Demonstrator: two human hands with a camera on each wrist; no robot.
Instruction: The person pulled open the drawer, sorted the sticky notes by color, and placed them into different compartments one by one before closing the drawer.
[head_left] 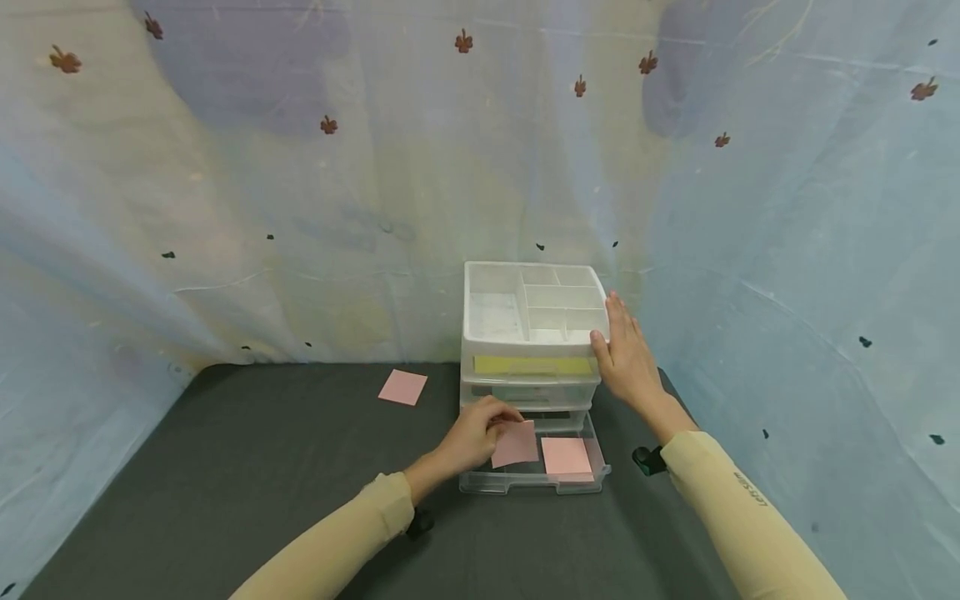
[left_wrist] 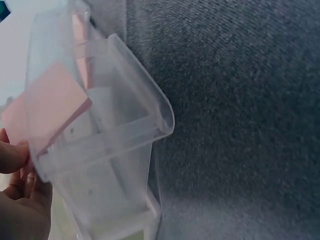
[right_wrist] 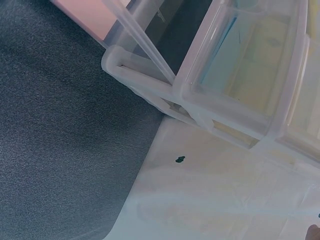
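Between its thumb and fingers my left hand (head_left: 472,435) pinches a pink sticky note pad (head_left: 517,445), held tilted over the left part of the pulled-out clear bottom drawer (head_left: 528,481). The left wrist view shows the pinched pink pad (left_wrist: 55,100) from below, partly through the drawer's clear wall. A second pink sticky note pad (head_left: 566,457) lies in the drawer's right part. My right hand (head_left: 630,360) rests with extended fingers against the right side of the white drawer unit (head_left: 491,333). Only a fingertip (right_wrist: 314,233) of it shows in the right wrist view.
Another pink pad (head_left: 402,387) lies on the dark tabletop (head_left: 315,467), left of the unit. Yellow-green paper (head_left: 532,365) shows in the upper drawer. A divided tray (head_left: 564,297) forms the unit's top. A patterned curtain (head_left: 375,183) hangs behind.
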